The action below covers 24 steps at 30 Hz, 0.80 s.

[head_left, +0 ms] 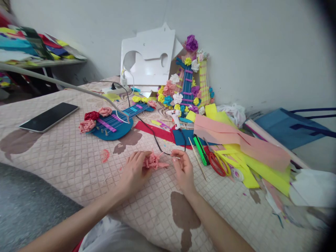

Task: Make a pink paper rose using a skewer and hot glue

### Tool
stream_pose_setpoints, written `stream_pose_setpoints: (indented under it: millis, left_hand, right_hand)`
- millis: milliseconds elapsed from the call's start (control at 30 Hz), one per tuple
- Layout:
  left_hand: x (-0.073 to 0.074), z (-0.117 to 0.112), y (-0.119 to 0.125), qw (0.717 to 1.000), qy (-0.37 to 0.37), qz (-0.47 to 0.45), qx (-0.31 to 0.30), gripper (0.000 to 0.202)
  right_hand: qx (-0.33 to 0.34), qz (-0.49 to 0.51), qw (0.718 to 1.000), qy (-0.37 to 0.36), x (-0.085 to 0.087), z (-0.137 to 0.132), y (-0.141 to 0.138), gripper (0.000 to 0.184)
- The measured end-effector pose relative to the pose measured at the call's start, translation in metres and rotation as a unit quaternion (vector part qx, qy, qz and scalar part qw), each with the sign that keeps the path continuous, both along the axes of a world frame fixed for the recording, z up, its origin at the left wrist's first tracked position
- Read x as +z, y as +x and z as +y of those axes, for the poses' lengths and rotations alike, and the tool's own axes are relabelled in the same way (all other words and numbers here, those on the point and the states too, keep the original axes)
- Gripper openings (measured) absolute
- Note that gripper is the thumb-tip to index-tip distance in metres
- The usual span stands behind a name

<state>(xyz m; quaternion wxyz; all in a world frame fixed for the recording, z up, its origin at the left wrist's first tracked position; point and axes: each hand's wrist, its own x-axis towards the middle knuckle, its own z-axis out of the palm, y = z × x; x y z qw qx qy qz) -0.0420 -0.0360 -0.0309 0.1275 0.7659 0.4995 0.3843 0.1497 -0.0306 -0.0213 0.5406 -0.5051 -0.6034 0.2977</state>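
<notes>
The left hand (135, 171) has its grip closed on the pink paper flower (152, 161). The right hand (183, 169) pinches shut just beside it, on something too thin to tell. A hard tug could rip the petals, or snag the black cord (157, 144) just beyond.

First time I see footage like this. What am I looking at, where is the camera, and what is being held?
No machine here: a person works with bare hands, and the camera sits on their head, looking down. The left hand holds a pink paper flower; the right hand is close beside it, and I cannot tell if it grips anything. On the quilted cover lie a blue paper guitar, a phone, a glue gun, red scissors and coloured paper sheets.
</notes>
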Motion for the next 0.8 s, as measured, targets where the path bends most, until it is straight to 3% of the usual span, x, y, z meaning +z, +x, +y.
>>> stream_pose_setpoints:
  millis: [167,367,567,733,800]
  left_hand:
    - [-0.0003,0.0007,-0.0002,1.0,0.004,-0.012,0.003,0.037]
    - [-0.0021,0.0014,-0.0006,1.0,0.012,-0.013,0.005,0.035]
    - [-0.0025,0.001,-0.0004,1.0,0.015,-0.025,0.01,0.036]
    - [-0.0036,0.001,-0.0001,0.999,0.008,-0.033,0.011,0.034]
    - [-0.0041,0.0012,0.0002,0.999,0.006,-0.035,0.013,0.034]
  right_hand:
    - [0.01,-0.023,1.0,0.002,0.0011,0.0014,0.0027,0.014]
    - [0.08,-0.132,0.984,0.086,0.0036,-0.0016,-0.0014,0.016]
    - [0.081,-0.193,0.97,0.126,0.0065,-0.0035,-0.0029,0.014]
    - [0.092,-0.296,0.943,0.119,0.002,-0.003,-0.0044,0.027]
    - [0.1,-0.316,0.937,0.112,0.0011,-0.0034,-0.0061,0.024]
